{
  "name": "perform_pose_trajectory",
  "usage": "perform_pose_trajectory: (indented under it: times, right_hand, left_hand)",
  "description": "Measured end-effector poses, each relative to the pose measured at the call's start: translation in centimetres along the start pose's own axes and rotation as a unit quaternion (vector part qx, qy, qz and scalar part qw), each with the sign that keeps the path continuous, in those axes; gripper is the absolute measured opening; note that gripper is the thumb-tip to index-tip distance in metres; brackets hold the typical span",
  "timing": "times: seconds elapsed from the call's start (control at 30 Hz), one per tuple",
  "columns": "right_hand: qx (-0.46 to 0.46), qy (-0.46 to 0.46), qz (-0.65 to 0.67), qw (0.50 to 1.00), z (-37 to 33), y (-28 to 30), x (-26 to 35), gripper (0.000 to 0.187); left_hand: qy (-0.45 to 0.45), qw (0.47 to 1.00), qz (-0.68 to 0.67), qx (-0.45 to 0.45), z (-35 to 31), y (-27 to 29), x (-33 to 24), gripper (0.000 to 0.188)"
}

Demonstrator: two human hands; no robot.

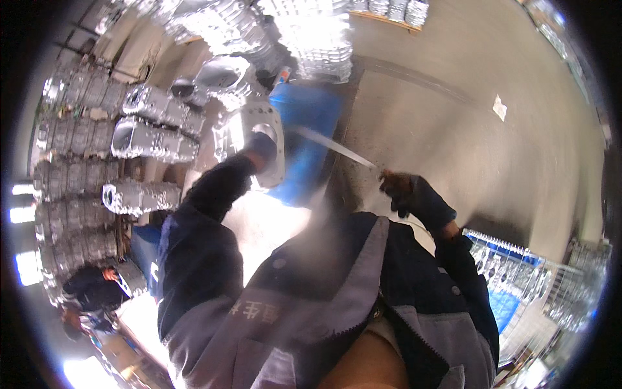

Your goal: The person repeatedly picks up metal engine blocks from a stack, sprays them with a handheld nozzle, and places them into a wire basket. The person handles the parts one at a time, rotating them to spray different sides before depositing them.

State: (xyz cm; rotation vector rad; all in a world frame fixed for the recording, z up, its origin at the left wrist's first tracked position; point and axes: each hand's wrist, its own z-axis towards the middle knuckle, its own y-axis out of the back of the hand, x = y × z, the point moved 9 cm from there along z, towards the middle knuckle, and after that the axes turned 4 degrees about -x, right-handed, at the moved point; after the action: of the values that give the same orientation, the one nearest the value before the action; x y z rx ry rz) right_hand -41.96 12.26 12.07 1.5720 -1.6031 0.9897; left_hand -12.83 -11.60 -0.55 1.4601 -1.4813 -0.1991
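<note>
My right hand, in a dark glove with brown-stained fingers, is closed around the near end of a long, flat, silvery file. The file slants up and left in the air, its far end blurred over a blue sheet-like surface. My left hand, gloved in dark blue, lies at the opening of a silvery cast metal housing. Its fingers are blurred and partly hidden by the wrist, so I cannot make out their grip. Behind this piece is another casting with a wide round opening.
Single castings lie to the left, beside tall stacks of similar castings. More bright castings are piled at the far side. A wire-mesh cage holding metal parts stands at right. Another person works at lower left.
</note>
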Motion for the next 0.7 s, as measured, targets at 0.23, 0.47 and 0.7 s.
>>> perform_pose_trajectory:
  times: [0.23, 0.47, 0.7]
  right_hand:
    - [-0.039, -0.014, 0.046, 0.998, 2.3, 1.2, -8.0, 0.043]
    - [-0.051, 0.024, -0.094, 0.994, 3.9, 1.8, -14.4, 0.067]
    - [-0.123, 0.094, -0.097, 0.983, 5.8, 1.6, -14.6, 0.067]
  left_hand:
    - [0.109, 0.956, -0.235, -0.139, 8.5, 5.0, -2.4, 0.036]
    - [0.03, 0.969, -0.245, -0.021, 5.9, 3.3, -7.5, 0.038]
    - [0.057, 0.974, -0.219, -0.022, 8.1, 3.8, -6.3, 0.04]
